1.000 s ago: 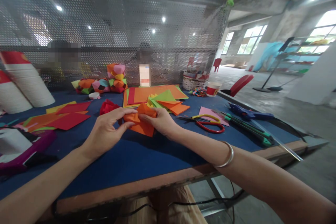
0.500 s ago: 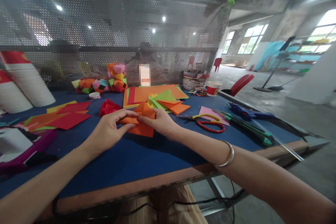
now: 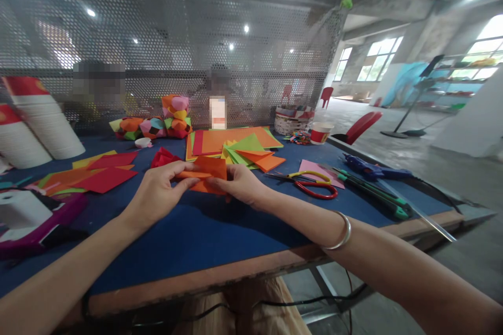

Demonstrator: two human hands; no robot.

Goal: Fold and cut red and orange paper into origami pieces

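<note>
Between my two hands is a folded piece of orange paper (image 3: 212, 167), held a little above the blue table. My left hand (image 3: 163, 188) pinches its left side between thumb and fingers. On the right side, my right hand (image 3: 241, 183) grips it with the thumb in front; the other fingers are partly hidden behind the paper. Just beyond my left hand sits a red folded paper piece (image 3: 164, 157). Behind the orange paper lie green folded papers (image 3: 247, 145) and a stack of coloured sheets (image 3: 251, 137).
Scissors (image 3: 314, 188), a green cutter knife (image 3: 373, 193) and a blue glue gun (image 3: 373, 168) lie to the right. Paper cups (image 3: 55, 125) and a purple tape dispenser (image 3: 51, 225) stand left. Folded-paper balls (image 3: 176, 115), a basket (image 3: 293, 119) and a metal mesh (image 3: 251, 36) are behind.
The orange paper has turned and changed shape in my hands; its lower flap no longer hangs down as before, and a flat panel now faces me. Both hands stay in nearly the same place.
</note>
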